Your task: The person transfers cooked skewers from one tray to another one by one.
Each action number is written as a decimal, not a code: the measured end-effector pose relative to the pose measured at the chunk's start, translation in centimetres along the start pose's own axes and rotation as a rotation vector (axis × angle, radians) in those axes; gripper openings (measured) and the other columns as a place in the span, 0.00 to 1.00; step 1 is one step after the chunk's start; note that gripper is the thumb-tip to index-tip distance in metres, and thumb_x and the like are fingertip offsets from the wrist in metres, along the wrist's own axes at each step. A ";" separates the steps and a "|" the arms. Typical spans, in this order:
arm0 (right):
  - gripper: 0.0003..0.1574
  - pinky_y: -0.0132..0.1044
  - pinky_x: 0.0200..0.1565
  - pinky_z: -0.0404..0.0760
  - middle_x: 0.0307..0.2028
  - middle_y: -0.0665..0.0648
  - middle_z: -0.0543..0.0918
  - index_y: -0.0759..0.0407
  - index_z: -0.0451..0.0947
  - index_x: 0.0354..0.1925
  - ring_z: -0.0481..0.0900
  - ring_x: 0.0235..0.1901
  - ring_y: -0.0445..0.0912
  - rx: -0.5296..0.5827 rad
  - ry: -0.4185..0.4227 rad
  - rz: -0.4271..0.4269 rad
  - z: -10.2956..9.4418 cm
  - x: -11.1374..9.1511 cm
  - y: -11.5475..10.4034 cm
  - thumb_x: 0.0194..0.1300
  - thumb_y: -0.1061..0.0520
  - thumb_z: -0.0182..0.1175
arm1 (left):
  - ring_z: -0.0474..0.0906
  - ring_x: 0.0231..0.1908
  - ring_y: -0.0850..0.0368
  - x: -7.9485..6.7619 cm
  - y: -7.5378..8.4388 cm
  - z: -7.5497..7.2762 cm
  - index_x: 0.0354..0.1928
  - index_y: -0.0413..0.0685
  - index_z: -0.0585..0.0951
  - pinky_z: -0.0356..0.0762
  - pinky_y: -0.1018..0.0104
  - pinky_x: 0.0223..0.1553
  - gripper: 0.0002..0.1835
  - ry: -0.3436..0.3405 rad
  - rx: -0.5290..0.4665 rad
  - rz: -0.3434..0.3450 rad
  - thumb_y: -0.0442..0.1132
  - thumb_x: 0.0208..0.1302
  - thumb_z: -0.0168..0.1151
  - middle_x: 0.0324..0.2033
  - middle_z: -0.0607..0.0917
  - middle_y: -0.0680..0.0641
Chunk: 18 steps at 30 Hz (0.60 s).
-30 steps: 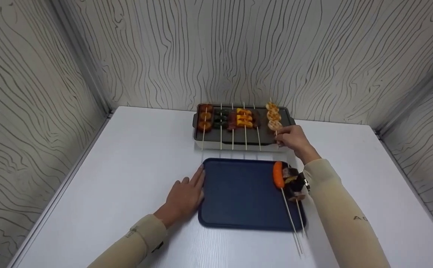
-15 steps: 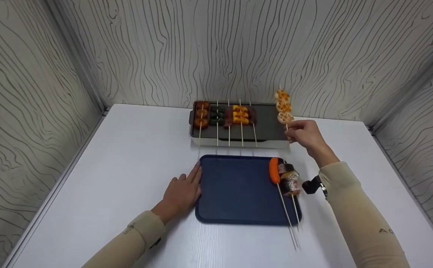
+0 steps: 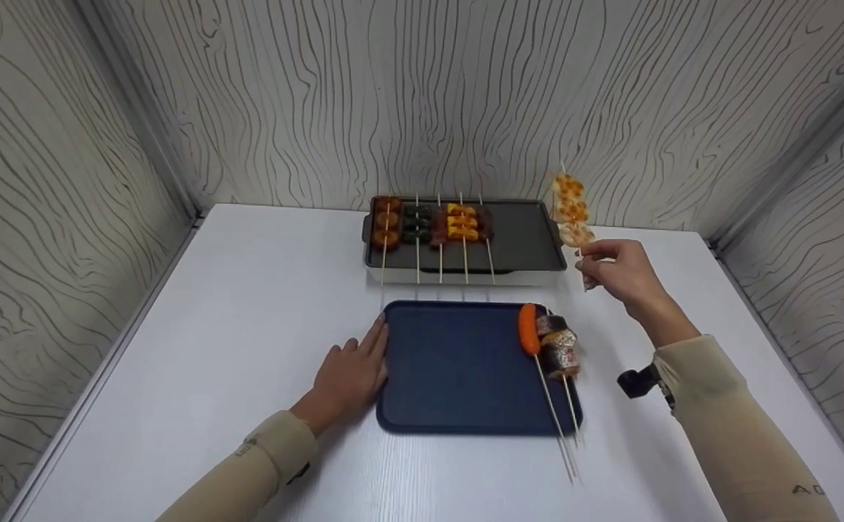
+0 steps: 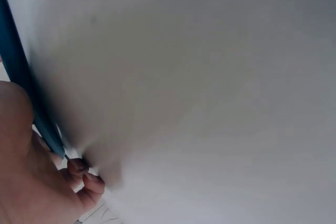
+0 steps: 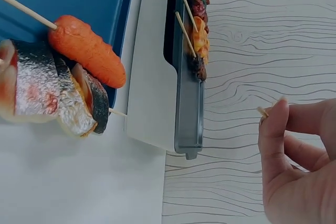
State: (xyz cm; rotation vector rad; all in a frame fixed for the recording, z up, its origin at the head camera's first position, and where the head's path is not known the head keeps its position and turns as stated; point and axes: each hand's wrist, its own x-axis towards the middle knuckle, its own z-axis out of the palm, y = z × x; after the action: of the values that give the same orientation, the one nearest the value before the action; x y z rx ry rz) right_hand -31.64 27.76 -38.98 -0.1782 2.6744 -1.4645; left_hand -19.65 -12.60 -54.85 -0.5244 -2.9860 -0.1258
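Observation:
My right hand [image 3: 625, 279] pinches the stick of a lotus root skewer [image 3: 573, 210] between thumb and fingers. The skewer stands raised beyond the right end of the grill [image 3: 527, 235]; in the right wrist view only the stick's end pokes out of the fingertips. At the left edge of the blue tray [image 3: 458, 370], my left hand [image 3: 349, 373] rests with its fingers extended along the rim. On the tray's right side lie a sausage skewer [image 3: 529, 330] and a fish chunk skewer [image 3: 560, 351], their sticks overhanging the front edge.
Several skewers lie side by side on the grill's left and middle, among them a yellow one [image 3: 462, 223], a dark green one [image 3: 417, 225] and one of brownish-orange rounds [image 3: 387, 225]. A patterned wall [image 3: 393, 94] rises close behind the grill.
My right hand has lifted the lotus root skewer off the grill's right part and carried it rightward past the grill's end. The left hand keeps its place at the tray.

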 end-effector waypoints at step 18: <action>0.22 0.34 0.32 0.83 0.43 0.66 0.80 0.76 0.75 0.59 0.80 0.26 0.41 -0.051 0.000 -0.047 -0.1 -4.7 1.1 0.72 0.64 0.56 | 0.80 0.46 0.44 -0.1 -0.1 0.3 0.78 0.39 0.62 0.77 0.52 0.37 0.32 0.023 0.033 0.014 0.48 0.79 0.42 0.79 0.59 0.44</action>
State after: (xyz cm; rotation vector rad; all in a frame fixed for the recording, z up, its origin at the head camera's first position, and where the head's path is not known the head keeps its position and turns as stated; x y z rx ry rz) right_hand -27.05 29.11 -39.81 -0.2468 2.7271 -1.4094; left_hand -19.59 -12.68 -55.18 -0.5371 -2.9564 -0.0812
